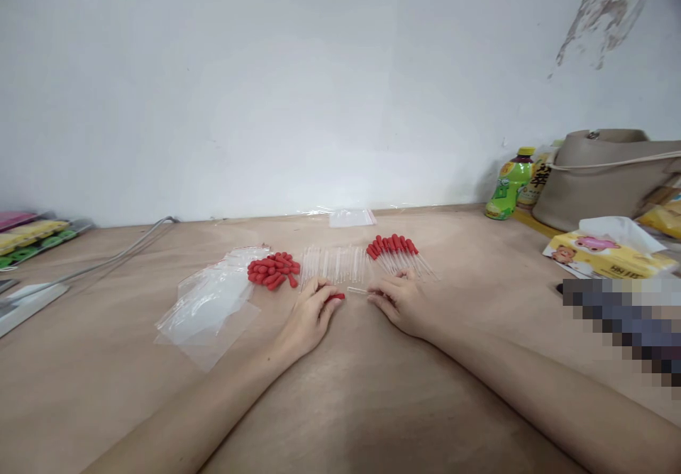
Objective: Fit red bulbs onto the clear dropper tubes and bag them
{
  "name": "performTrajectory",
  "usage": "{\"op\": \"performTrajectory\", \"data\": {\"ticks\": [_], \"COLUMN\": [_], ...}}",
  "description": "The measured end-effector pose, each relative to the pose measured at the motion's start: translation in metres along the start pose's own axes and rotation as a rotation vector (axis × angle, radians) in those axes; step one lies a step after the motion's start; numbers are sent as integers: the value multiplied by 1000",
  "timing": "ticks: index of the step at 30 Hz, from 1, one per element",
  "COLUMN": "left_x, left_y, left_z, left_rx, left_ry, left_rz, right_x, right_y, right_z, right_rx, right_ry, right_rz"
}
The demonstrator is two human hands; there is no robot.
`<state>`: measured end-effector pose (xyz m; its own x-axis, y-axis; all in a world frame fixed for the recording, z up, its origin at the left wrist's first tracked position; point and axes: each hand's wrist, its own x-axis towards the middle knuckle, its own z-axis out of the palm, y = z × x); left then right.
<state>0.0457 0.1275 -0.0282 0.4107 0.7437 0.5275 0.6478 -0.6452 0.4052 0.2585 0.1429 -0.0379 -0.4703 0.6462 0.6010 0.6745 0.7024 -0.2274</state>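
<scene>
Work looks partly done, with 1 piece in hand and plenty left over. The left hand (313,312) pinches a red bulb (337,296) between thumb and fingers, while the right hand (400,302) has its fingertips closed on a clear tube (356,290) whose free end points toward that bulb. A small gap shows between these 2 parts, so this piece is not yet joined. Both are at the middle of the brown table (298,417), just in front of a row of bare tubes (333,265). On the finished side, a fan of red-topped tubes (394,245) lies beyond the right hand, each bulb seated on a tube as far as can be seen; they overlap too much for a sure count. Left over are the bare tubes and a heap of loose bulbs (272,269) beside them on the left. Clear plastic bags (210,311) lie spread farther left, and no filled bag can be made out. By my judgement, the loose bulbs outnumber the fitted ones.
</scene>
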Motion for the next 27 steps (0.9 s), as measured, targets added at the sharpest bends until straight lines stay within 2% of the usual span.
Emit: {"op": "performTrajectory", "data": {"ticks": [5, 22, 27], "left_x": [1, 2, 1], "left_y": [0, 0, -4], "left_z": [-4, -3, -1], "left_rx": [-64, -120, -190], "left_ry": [-2, -66, -59], "left_rz": [-24, -112, -157], "right_x": [-2, 2, 1], "right_y": [1, -7, -3], "right_z": [3, -2, 1], "right_rx": [-14, -27, 53], "right_ry": [6, 37, 15], "right_rz": [-57, -96, -109]}}
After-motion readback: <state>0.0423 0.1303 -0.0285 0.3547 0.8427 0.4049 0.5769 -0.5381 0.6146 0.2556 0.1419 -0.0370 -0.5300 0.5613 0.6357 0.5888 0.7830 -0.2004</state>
